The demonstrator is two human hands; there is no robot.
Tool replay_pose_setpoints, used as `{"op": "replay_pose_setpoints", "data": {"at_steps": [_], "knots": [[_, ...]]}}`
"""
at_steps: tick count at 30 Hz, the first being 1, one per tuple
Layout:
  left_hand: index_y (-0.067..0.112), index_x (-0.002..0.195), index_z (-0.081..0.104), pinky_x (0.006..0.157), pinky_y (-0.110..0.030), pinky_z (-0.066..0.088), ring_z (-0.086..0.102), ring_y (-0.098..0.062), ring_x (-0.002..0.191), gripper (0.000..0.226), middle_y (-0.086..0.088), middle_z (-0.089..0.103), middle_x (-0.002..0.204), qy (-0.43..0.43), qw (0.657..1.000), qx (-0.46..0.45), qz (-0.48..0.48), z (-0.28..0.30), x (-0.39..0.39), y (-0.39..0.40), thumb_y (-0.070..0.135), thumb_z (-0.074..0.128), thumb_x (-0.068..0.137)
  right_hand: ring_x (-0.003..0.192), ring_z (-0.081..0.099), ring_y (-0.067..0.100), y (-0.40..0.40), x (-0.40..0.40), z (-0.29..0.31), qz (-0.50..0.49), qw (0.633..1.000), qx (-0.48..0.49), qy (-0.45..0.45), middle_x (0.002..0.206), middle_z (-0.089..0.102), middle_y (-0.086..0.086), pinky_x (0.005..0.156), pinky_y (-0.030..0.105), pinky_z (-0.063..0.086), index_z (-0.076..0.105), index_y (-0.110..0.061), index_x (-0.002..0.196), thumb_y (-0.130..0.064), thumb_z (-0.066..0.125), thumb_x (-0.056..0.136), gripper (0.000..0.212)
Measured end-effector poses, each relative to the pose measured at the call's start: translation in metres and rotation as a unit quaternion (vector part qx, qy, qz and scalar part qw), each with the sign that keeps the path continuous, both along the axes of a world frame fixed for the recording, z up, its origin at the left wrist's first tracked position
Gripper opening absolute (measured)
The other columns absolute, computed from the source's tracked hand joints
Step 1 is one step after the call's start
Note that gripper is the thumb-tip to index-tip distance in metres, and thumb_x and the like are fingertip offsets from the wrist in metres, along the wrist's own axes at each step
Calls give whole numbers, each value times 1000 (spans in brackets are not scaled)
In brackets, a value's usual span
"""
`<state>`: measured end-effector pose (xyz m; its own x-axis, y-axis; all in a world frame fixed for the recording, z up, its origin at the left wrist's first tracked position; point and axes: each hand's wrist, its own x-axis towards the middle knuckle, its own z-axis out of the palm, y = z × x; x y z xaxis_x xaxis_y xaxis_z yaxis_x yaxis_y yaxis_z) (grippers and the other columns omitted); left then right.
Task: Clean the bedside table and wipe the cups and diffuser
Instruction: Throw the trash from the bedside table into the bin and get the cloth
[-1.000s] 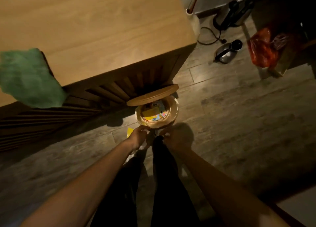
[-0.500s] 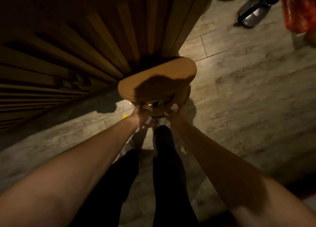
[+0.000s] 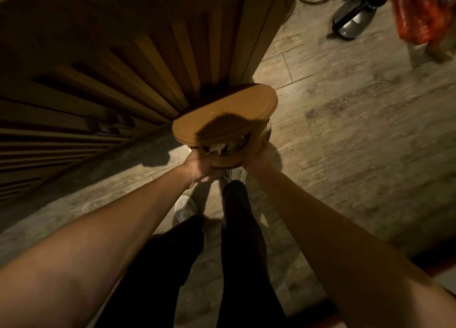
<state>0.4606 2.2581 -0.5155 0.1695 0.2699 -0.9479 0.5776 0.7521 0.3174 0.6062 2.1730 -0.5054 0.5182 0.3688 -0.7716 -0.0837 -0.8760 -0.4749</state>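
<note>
A round wooden bin (image 3: 256, 142) with a hinged wooden lid (image 3: 222, 115) stands on the floor against the slatted front of the bedside table (image 3: 123, 63). The lid hangs almost closed, and crumpled white litter shows in the gap. My left hand (image 3: 197, 164) grips the bin's rim on the left. My right hand (image 3: 259, 157) grips its rim on the right. The table top, the cups and the diffuser are out of view.
My legs in dark trousers (image 3: 237, 241) and white shoes stand right behind the bin. On the wood-look floor at the back right lie a kettle (image 3: 355, 16) with a cable and an orange plastic bag (image 3: 419, 14).
My head has dropped closer to the bin, so the table top and green cloth left the view. The lid has swung down from wide open to nearly closed. Both hands moved onto the rim.
</note>
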Motion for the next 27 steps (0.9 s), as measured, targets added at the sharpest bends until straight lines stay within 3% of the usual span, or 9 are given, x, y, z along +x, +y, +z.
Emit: {"op": "replay_pose_setpoints", "data": {"at_steps": [1,2,4,6,8,12,17,21,27], "knots": [[29,125,46,56,-29,56,66,-5,51,37,2,63,91,5,1000,8,-3,12,-4,1,29,65,93,96,66,29,0,2,16,-4,1000,-2,-18,103,65,9,93,51,55,53,-23,100,-9,67,90,21],[32,127,42,60,-31,57,68,-9,64,43,2,62,97,16,1000,21,4,19,-10,3,27,66,92,103,66,33,0,4,24,6,999,-11,-41,113,67,15,92,51,55,55,-13,114,-18,68,91,27],[37,144,31,73,-37,58,64,-19,93,65,-2,59,119,42,998,50,-21,36,-25,10,27,68,91,115,62,37,5,6,51,27,996,-50,-70,127,61,18,97,53,52,42,-8,137,-37,67,90,61],[30,156,11,90,-44,55,57,-32,119,84,-8,50,140,76,989,82,-101,60,-39,20,28,66,93,122,57,41,10,5,79,20,996,-36,-81,134,54,22,100,53,49,35,-7,144,-38,64,88,71],[26,158,2,105,-44,46,48,-36,132,85,-13,42,152,107,959,135,-224,91,-53,28,32,60,95,123,54,39,15,-1,112,46,994,9,-102,139,49,21,102,48,48,36,-5,146,-26,62,89,66],[23,159,4,111,-36,34,38,-32,141,80,-12,34,158,92,901,268,-330,167,-62,38,39,52,97,125,52,37,32,-13,173,92,982,20,-165,147,36,17,104,41,44,32,-13,151,-6,62,91,67],[23,158,7,113,-38,32,31,-26,145,75,-6,24,163,27,859,373,-351,246,-66,39,39,49,99,119,56,38,49,-28,244,106,970,74,-203,148,33,15,95,42,48,30,-20,150,-15,60,93,65],[24,159,6,116,-41,31,23,-25,149,73,-2,13,166,8,788,499,-360,308,-82,50,43,45,99,136,43,35,51,-41,300,203,936,125,-258,158,24,11,106,43,43,23,-21,155,-26,58,95,70],[28,158,6,119,-49,25,9,-31,152,71,-3,4,167,75,713,601,-354,379,-129,104,49,39,99,146,27,37,59,-50,365,275,901,143,-305,168,7,3,111,50,36,13,-30,158,-41,55,96,76]]}}
